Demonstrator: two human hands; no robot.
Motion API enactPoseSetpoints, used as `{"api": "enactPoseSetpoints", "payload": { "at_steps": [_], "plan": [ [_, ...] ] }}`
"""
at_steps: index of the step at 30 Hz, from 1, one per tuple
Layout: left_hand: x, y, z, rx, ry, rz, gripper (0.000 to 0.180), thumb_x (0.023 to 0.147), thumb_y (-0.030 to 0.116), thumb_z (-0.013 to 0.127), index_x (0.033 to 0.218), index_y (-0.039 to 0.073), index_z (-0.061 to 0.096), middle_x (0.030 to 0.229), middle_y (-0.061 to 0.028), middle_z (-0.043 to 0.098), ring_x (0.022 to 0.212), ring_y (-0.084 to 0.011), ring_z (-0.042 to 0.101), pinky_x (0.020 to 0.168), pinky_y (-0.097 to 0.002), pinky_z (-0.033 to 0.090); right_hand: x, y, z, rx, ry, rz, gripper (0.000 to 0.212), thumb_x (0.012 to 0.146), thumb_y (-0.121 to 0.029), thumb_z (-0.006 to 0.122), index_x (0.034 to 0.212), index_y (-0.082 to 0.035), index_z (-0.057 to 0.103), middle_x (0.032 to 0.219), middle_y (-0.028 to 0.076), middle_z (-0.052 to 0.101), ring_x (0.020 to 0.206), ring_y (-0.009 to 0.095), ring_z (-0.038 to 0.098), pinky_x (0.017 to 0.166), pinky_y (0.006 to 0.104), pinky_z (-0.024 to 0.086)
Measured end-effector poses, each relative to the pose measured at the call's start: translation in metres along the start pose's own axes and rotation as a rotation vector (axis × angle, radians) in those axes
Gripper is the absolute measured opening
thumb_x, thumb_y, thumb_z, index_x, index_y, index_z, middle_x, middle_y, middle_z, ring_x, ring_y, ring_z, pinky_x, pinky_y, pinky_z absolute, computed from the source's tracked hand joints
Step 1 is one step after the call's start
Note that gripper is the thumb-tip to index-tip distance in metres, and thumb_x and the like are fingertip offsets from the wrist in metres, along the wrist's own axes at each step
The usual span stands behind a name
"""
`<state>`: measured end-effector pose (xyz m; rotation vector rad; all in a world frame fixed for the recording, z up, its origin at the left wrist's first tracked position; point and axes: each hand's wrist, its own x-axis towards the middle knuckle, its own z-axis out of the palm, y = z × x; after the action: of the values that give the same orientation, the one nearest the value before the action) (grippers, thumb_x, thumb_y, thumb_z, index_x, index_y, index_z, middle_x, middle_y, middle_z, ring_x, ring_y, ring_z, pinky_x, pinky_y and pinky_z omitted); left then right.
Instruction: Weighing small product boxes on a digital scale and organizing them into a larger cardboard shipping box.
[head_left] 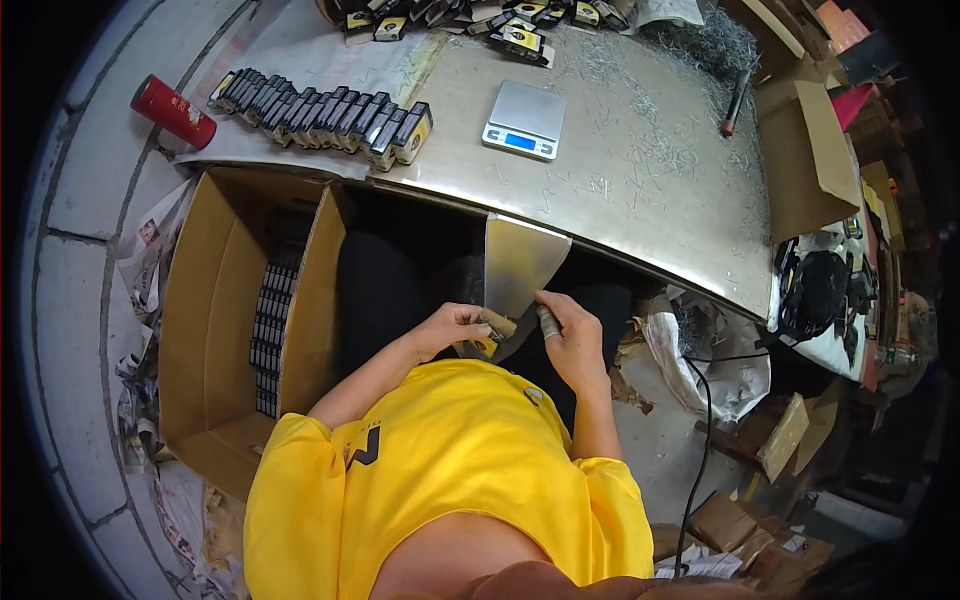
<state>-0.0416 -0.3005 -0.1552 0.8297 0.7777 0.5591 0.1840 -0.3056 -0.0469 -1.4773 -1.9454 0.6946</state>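
Before a pale, metal-littered tabletop [455, 115], a small yellow-and-brown cardboard box [488, 346] was pinched in the left hand's [446, 331] fingers, toward the right hand [574, 336], whose fingers were curled, their grip indiscernible.

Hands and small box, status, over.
Left hand: on small yellow-and-brown box. Right hand: by grey panel, contact unclear. Panel at table edge, just beyond box.

Pale block wall [75, 330] at left, shiny-topped worktable [690, 240] ahead, grey floor [645, 460] beneath.
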Motion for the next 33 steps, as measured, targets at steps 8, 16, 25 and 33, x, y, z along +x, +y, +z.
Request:
{"api": "enactPoseSetpoints", "payload": {
  "at_steps": [8, 16, 25, 33],
  "plan": [
    [-0.002, 0.022, 0.015, -0.022, 0.11, 0.058, 0.026, 0.093, 0.014, 0.063, 0.115, 0.001, 0.064, 0.101, -0.0011, 0.067, 0.088, -0.0075, 0.061, 0.082, -0.0241, 0.049, 0.006, 0.009, 0.014, 0.276, -0.142, 0.159, 0.026, 0.082, 0.004, 0.065, 0.107, 0.002, 0.065, 0.096, 0.016, 0.068, 0.085, 0.024, 0.068, 0.077, 0.0299, 0.052],
    [0.005, 0.048, 0.027, 0.084, 0.159, 0.258, 0.023, 0.094, 0.012, 0.062, 0.113, -0.002, 0.063, 0.096, 0.0011, 0.066, 0.085, -0.0038, 0.058, 0.077, -0.0209, 0.049, 0.032, 0.003, 0.01, 0.537, 0.086, 0.183, 0.009, 0.088, -0.002, 0.066, 0.096, 0.002, 0.069, 0.079, 0.003, 0.065, 0.062, 0.007, 0.058, 0.054, 0.021, 0.047],
    [0.005, 0.064, 0.026, 0.058, 0.251, 0.347, 0.022, 0.096, 0.011, 0.058, 0.114, -0.001, 0.063, 0.1, -0.0021, 0.067, 0.091, -0.0077, 0.062, 0.084, -0.0246, 0.05, 0.069, -0.007, -0.025, 0.113, 0.26, 0.19, 0.035, 0.089, -0.016, 0.069, 0.12, 0.0, 0.06, 0.085, 0.005, 0.066, 0.071, 0.01, 0.058, 0.066, 0.0267, 0.049],
    [0.006, 0.095, 0.038, 0.423, 0.388, 0.558, 0.03, 0.102, 0.023, 0.044, 0.111, 0.001, 0.063, 0.096, -0.004, 0.064, 0.09, -0.0099, 0.057, 0.081, -0.0261, 0.045, 0.055, -0.013, 0.005, 0.482, -0.17, 0.183, 0.016, 0.085, -0.002, 0.065, 0.101, 0.002, 0.068, 0.076, 0.009, 0.067, 0.07, 0.009, 0.059, 0.064, 0.0267, 0.05]
  ]
}}
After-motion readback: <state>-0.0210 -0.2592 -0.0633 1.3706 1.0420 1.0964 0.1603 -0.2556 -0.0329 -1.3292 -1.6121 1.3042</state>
